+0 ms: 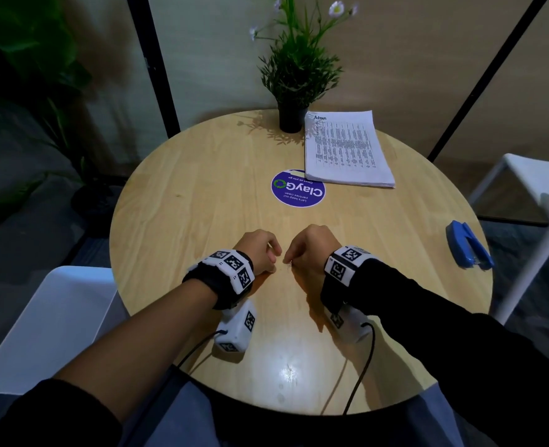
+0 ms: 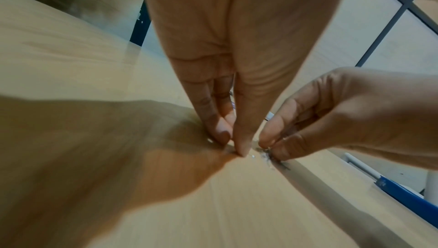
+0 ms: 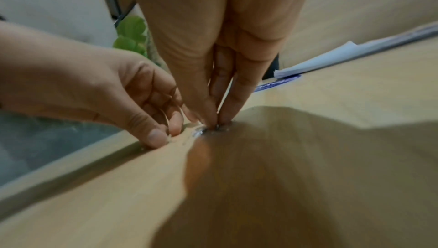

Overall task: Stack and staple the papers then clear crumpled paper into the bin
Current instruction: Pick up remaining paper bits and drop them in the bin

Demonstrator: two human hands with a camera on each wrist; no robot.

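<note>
Both hands rest side by side on the round wooden table, fingertips turned down onto the wood and almost meeting. The left hand has its thumb and first fingers drawn together in a pinch at the tabletop; a few tiny shiny bits, which look like loose staples, lie right at its fingertips. Whether it actually has one between them is too small to tell. The right hand is pinched the same way, thumb against forefinger, its tips down in the same small scatter of metal bits; the right wrist view shows a glint between its fingertips, but I cannot tell if anything is held.

The stack of printed papers lies flat well beyond the fingers, on the far right part of the table, its near corner overlapping a round purple sticker. A small potted plant stands just beside the papers' far left corner. The blue stapler lies well off to the right of the right hand, near the table edge. White chairs stand to either side of the table.
</note>
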